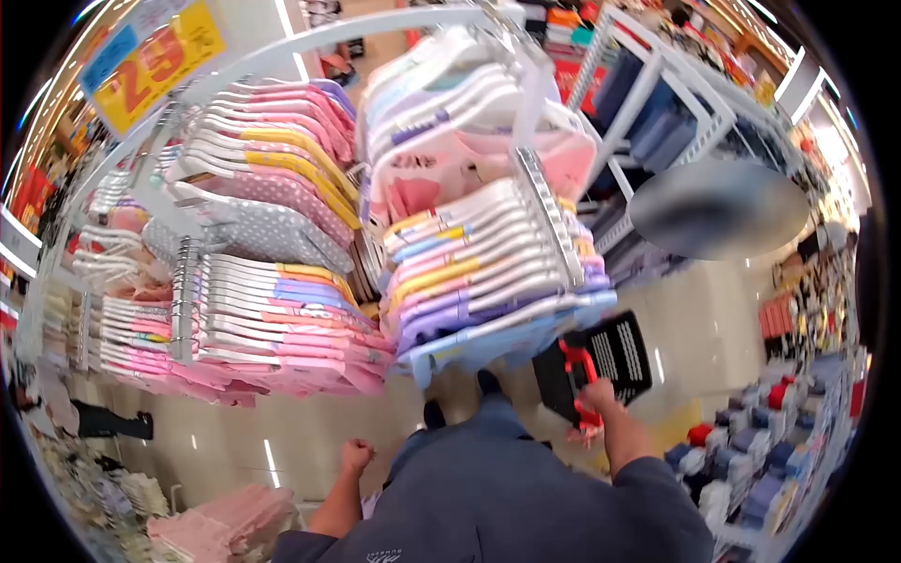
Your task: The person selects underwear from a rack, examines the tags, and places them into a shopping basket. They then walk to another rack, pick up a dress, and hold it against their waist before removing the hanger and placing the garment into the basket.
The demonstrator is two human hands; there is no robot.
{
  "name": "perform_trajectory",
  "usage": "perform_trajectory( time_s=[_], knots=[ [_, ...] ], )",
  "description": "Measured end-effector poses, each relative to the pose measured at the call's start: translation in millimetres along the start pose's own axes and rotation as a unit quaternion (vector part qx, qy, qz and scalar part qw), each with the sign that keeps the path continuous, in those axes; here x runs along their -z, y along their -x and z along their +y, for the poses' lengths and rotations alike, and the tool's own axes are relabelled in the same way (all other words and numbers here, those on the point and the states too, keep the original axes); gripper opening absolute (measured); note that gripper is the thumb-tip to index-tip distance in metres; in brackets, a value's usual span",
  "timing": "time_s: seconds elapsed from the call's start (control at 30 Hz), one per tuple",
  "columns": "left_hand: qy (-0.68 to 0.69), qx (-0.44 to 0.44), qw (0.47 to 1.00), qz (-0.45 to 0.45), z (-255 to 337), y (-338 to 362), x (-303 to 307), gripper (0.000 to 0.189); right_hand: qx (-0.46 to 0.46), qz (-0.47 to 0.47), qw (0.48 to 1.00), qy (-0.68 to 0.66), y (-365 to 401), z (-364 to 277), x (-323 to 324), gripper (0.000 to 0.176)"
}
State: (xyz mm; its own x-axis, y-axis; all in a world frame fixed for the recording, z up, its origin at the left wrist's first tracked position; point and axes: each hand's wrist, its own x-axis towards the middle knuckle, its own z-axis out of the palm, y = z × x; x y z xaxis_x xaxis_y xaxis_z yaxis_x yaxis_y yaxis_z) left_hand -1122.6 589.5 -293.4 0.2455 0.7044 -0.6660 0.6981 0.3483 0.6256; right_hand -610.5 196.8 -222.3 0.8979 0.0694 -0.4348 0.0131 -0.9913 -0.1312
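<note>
My right hand [598, 395] is closed around the red handle [580, 361] of a black shopping basket [615, 352], which is at my right side near the floor. Down by my left hip hangs my left hand [357, 456], its fingers curled and nothing visible in them. In front of me, racks hold children's clothes on white hangers. Pink garments [310, 371] hang on the left row, nearest my left hand. A light blue garment [511, 333] is at the front of the right row, just beyond the basket.
White metal rack frames [178, 220] stand close ahead. A yellow and blue price sign [155, 66] is at the upper left. Pink clothing [225, 521] lies behind me on the left. Shelves of small folded goods [751, 450] line the right. A person's dark-clothed legs [108, 420] show at far left.
</note>
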Motion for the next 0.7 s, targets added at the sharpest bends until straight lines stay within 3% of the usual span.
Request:
perform_trajectory(
  time_s=[0.03,0.13,0.2,0.33,0.4,0.43,0.5,0.6,0.63,0.67,0.7],
  knots=[
    [-0.021,0.009,1.0,-0.012,-5.8,4.2,5.4,0.007,0.029,-0.01,0.999,-0.028,12.0,-5.0,-0.4,0.028],
    [-0.035,-0.007,0.996,-0.079,-7.3,19.8,6.2,0.009,-0.056,-0.101,0.987,-0.115,49.7,-25.5,0.6,0.026],
    [-0.049,0.024,0.992,-0.112,2.7,32.7,7.3,0.01,0.033,-0.077,0.988,-0.128,68.5,-41.5,-1.0,0.025],
    [-0.063,0.011,0.989,-0.137,-1.6,28.9,4.2,0.009,0.051,-0.095,0.99,-0.094,100.3,-58.8,19.3,0.029],
    [-0.064,-0.014,0.99,-0.126,7.3,18.5,-2.3,0.01,0.002,-0.254,0.945,-0.208,92.8,-60.8,30.2,0.034],
    [-0.083,-0.032,0.991,-0.105,17.0,16.1,-6.8,0.01,0.007,-0.257,0.944,-0.204,85.7,-58.1,37.4,0.034],
    [-0.05,-0.111,0.99,-0.075,52.6,21.9,-15.2,0.012,0.201,-0.089,0.96,-0.175,66.1,-56.5,52.6,0.045],
    [-0.12,-0.293,0.948,-0.003,164.1,52.6,-28.7,0.021,0.286,0.072,0.916,-0.272,70.3,-105.9,140.9,0.049],
    [-0.115,-0.328,0.938,0.015,215.5,80.2,-32.6,0.039,0.303,0.107,0.891,-0.322,77.0,-125.6,167.0,0.052],
    [-0.048,-0.465,0.881,0.075,232.7,73.9,-46.3,0.061,0.335,0.103,0.877,-0.329,80.1,-139.1,185.1,0.055],
    [-0.16,-0.489,0.85,0.112,276.2,98.6,-43.8,0.079,0.37,0.098,0.86,-0.337,82.0,-152.6,198.1,0.058]
  ],
)
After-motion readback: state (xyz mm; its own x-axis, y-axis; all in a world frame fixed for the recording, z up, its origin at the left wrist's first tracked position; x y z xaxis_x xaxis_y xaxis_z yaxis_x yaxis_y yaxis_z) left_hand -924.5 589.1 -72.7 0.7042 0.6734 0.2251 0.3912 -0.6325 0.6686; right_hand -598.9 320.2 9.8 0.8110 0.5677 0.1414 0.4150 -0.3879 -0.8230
